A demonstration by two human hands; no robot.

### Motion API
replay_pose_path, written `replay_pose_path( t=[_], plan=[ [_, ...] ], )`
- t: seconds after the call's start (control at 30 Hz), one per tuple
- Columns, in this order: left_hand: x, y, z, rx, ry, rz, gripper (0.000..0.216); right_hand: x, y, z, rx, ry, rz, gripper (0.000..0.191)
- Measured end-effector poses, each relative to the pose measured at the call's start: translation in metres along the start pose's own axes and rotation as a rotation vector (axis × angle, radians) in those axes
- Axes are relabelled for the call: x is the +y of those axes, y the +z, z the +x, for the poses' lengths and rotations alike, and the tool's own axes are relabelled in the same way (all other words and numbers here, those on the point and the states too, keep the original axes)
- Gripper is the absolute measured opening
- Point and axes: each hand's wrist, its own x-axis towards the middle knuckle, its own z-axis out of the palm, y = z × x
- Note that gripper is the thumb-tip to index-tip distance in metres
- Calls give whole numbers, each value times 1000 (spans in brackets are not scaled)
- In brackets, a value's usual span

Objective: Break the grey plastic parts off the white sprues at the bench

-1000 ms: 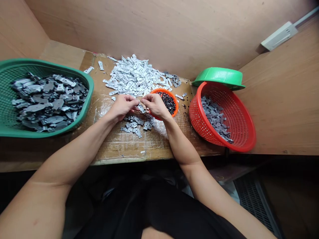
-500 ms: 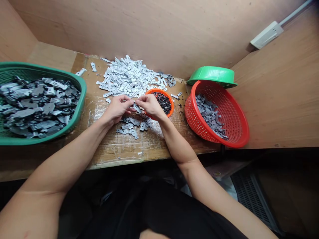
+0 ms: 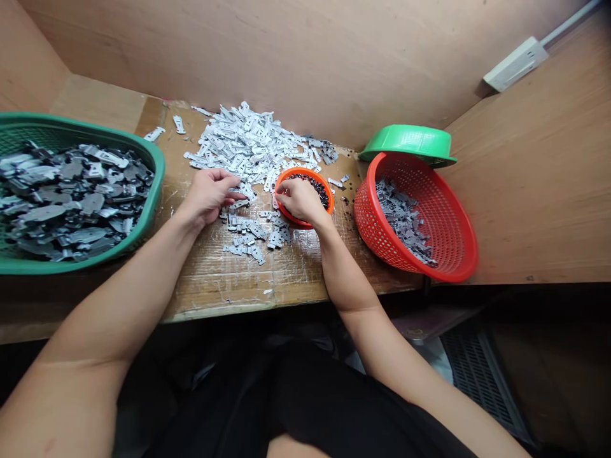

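My left hand (image 3: 210,196) is left of the orange bowl, with thumb and fingers closed on a small flat silver metal plate (image 3: 246,191). Over the orange bowl (image 3: 330,202), my right hand (image 3: 302,200) has its fingers curled and pointing left, near the bowl's left rim. Whatever its fingertips may hold is hidden. Small black parts (image 3: 319,188) fill the bowl. Several grey metal pieces (image 3: 248,236) lie loose below my hands. Behind them rises a big pile of silver metal plates (image 3: 248,143).
At the left stands a green basket (image 3: 160,184) heaped with metal pieces. A red basket (image 3: 458,235) tilts at the right, holding grey metal parts, with a light green basin (image 3: 405,143) behind it. Wooden walls enclose the cardboard-covered table (image 3: 205,292). A white socket (image 3: 515,63) is on the wall.
My hands have parted from where they met over a metal piece. The left moved left and slightly up; the right moved right, over the orange bowl.
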Motion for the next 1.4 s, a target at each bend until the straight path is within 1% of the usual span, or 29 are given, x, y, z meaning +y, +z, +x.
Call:
replay_pose_path(
  t=[0.1,0.17,0.23,0.4,0.43,0.5,0.57,0.6,0.73,0.83,0.9,0.93,1.03,1.1,1.13,1.2,1.3,1.4],
  plan=[
    [6,-9,6,35,-2,-11,25,4,-6,-4,-71,32,-219,27],
    [8,-12,7,42,-2,-11,27,6,-8,-6,-75,65,-307,35],
    [10,-13,7,41,6,-13,27,5,-7,-6,-67,73,-346,36],
    [10,-11,5,68,-7,4,28,-1,1,-10,-126,-102,-296,30],
    [10,-11,5,69,-6,6,28,-1,2,-10,-135,-107,-299,31],
    [9,-10,4,66,-2,6,29,3,2,-11,-135,-67,-323,31],
    [9,-9,4,68,-2,12,29,10,1,-10,-117,-35,-345,31],
    [9,-8,4,68,-2,14,28,13,2,-8,-103,-48,-348,32],
    [7,-7,2,50,-3,2,24,17,11,-1,-59,-225,-300,37],
    [5,-7,2,45,-7,-14,23,14,21,4,-25,-310,-263,29],
    [5,-7,3,42,-5,-22,23,11,25,6,12,-305,-187,26],
    [5,-7,3,42,-4,-25,24,10,26,6,28,-287,-113,27],
    [4,-5,2,54,4,-31,26,6,26,5,39,-193,243,25],
    [4,-2,0,77,10,-30,25,0,24,2,-15,-117,533,20],
    [3,0,-1,89,13,-30,24,-4,22,1,-57,-79,669,21],
    [2,5,-5,108,16,-30,22,-14,20,-4,-135,-1,883,31],
    [-1,10,-8,111,15,-24,21,-31,17,-10,-187,125,1042,45],
    [-4,14,-10,102,7,-22,24,-43,20,-10,-179,220,1104,49]
  ],
)
